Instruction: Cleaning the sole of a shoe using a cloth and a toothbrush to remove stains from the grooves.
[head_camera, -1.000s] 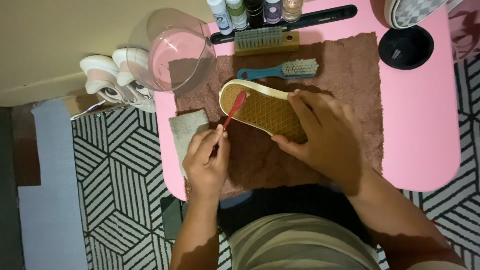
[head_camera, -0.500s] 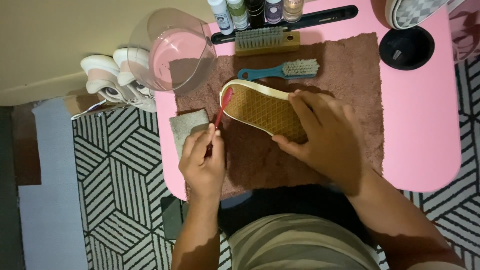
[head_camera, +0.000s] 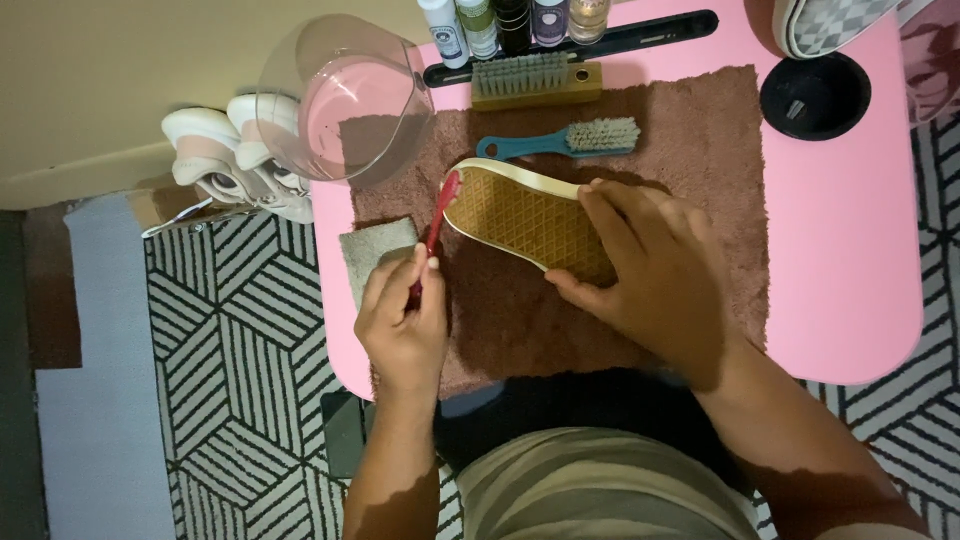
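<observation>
**Brush tip at the toe edge of the sole**

Since a second earlier, the left hand (head_camera: 402, 318) had drawn the slim red-handled brush (head_camera: 437, 222) off the tan tread and out to the rim, so that its head sat against the cream edge at the toe end of the upturned shoe with the tan waffle-patterned sole (head_camera: 520, 215). The fingers of that hand were closed around the lower end of the red handle. The right hand (head_camera: 655, 275) had not shifted: it lay spread over the heel half of the sole, fingers pressing the shoe down onto the brown terry towel (head_camera: 700, 150) that covered the middle of the pink bench (head_camera: 850, 250).

Just beside the left hand lay a small grey sponge pad (head_camera: 372, 250), half on the towel's corner. Beyond the shoe rested a teal-handled brush with pale bristles (head_camera: 570, 140), and behind it a wooden block brush (head_camera: 536, 82). A clear plastic bowl (head_camera: 335, 95) overhung the bench's far left corner, above a pair of white sneakers (head_camera: 225, 155) on the patterned floor.
</observation>
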